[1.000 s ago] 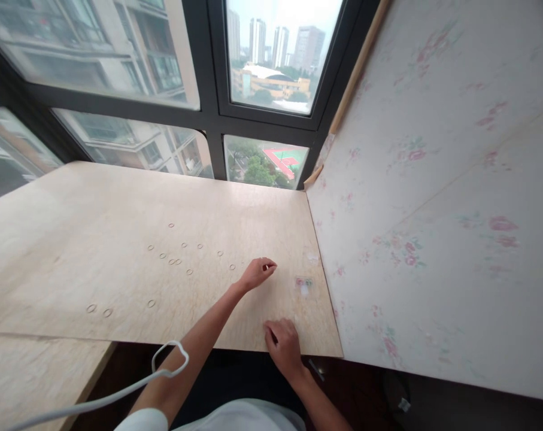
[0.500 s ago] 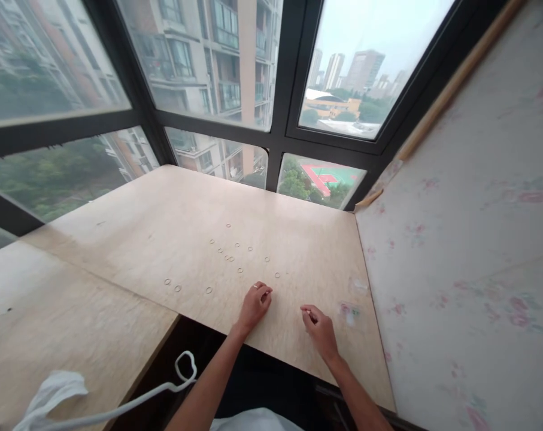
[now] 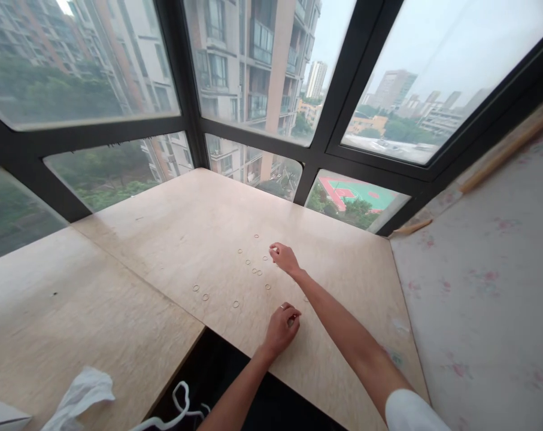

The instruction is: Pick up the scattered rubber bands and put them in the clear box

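Several thin small rings lie scattered on the pale wooden tabletop (image 3: 163, 233). My right hand (image 3: 285, 258) reaches far over the board, its fingers pinched together beside a thin ring (image 3: 264, 258); anything between the fingertips is too small to make out. Nearer to me, my left hand (image 3: 282, 329) rests low over the wood with thumb and fingers curled together, and what they hold, if anything, is hidden. A ring (image 3: 268, 287) lies between the two hands, while a larger ring (image 3: 236, 304) is left of my left hand.
A clear plastic packet (image 3: 393, 358) lies at the right, partly behind my right forearm. White tissue (image 3: 85, 392) and a white cable (image 3: 181, 401) are at lower left. Windows with dark frames (image 3: 253, 134) border the far side; a floral wall (image 3: 482, 299) stands at right.
My right hand has moved from near the front right forward and left to the rings. My left hand stays curled near the front edge. The view has turned left.
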Available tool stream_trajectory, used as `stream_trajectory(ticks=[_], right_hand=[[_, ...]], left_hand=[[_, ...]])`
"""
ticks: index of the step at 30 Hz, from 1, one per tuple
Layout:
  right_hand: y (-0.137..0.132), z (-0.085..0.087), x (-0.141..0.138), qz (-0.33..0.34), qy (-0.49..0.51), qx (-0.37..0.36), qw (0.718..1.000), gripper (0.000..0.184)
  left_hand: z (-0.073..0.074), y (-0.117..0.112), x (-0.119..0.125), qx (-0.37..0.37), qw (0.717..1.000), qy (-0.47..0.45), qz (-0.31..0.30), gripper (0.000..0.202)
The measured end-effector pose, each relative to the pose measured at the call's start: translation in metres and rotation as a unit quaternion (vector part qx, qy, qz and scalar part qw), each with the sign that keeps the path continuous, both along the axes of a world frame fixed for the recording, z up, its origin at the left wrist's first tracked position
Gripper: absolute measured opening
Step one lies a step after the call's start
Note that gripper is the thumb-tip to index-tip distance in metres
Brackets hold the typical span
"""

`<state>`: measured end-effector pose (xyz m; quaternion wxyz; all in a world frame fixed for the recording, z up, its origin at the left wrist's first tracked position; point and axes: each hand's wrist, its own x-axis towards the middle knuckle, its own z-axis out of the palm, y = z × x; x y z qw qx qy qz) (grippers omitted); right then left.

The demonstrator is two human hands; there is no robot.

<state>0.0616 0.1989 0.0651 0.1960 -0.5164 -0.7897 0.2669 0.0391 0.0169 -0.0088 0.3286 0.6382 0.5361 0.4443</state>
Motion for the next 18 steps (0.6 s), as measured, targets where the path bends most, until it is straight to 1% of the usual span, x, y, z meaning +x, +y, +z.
stream_trajectory(ticks=[4, 7, 9, 12, 18], right_hand=[[0.049, -0.001, -0.051, 0.014, -0.096, -0.019, 0.995, 0.028], [0.077, -0.007, -0.074, 0.019, -0.165, -0.022, 0.986, 0.035], [0.090, -0.012, -0.081, 0.031, -0.206, -0.013, 0.978, 0.038], [0.101, -0.019, -0.086, 0.061, -0.259, 0.010, 0.964, 0.034], [0.105, -0.030, -0.087, 0.122, -0.325, 0.052, 0.936, 0.029]], left_hand=[[-0.001, 0.002, 0.000, -0.001, 0.999, -0.031, 0.012, 0.017], [-0.003, 0.004, 0.001, -0.006, 0.999, -0.035, 0.033, 0.016], [-0.003, 0.005, 0.002, -0.010, 0.998, -0.032, 0.054, 0.016], [-0.004, 0.005, 0.004, -0.017, 0.997, -0.033, 0.072, 0.016], [-0.006, 0.006, 0.006, -0.031, 0.996, -0.029, 0.078, 0.016]])
